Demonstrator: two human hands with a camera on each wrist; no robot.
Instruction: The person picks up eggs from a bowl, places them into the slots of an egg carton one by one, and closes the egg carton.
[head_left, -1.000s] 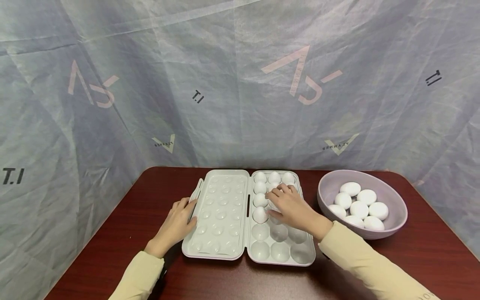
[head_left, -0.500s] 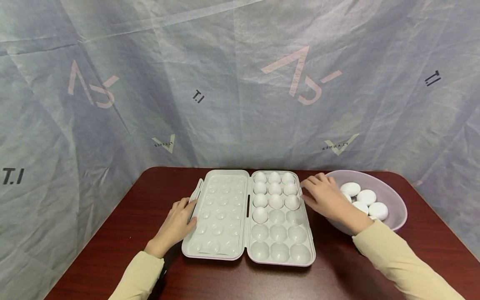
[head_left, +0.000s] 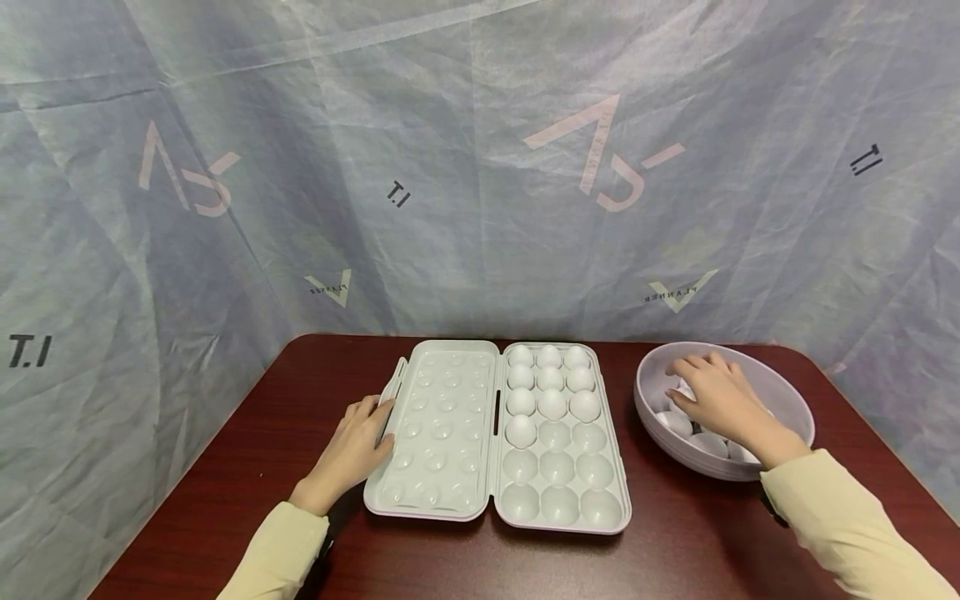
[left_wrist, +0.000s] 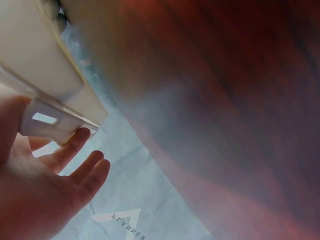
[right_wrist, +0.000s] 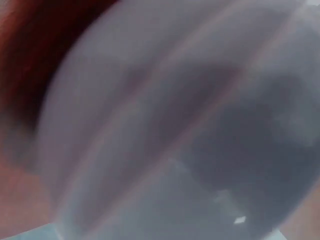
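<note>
Right hand's grip (head_left: pixel 722 402), fingers and thumb parted, hangs over the bowl (head_left: pixel 786 404), with the eggs (head_left: pixel 674 424) lying beneath it; the left hand (head_left: pixel 345 454), relaxed against the lid flap (head_left: pixel 391 388), is well apart, beyond the tray (head_left: pixel 558 527).

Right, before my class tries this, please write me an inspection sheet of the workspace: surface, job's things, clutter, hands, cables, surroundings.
Surface: dark red table, wood-grained.
Job's things: egg tray lying open, ten white eggs in its cups, eight cups empty; lid folded out to the left; pale purple bowl to the right, apart from the tray, with loose eggs, partly hidden.
Clutter: nothing seen.
Left hand: touching the flap on the lid's outer edge.
Right hand: over the bowl's eggs, fingers and thumb apart; contact cannot be told.
Cables: nothing seen.
Surroundings: creased grey cloth behind the table, printed with letters.
</note>
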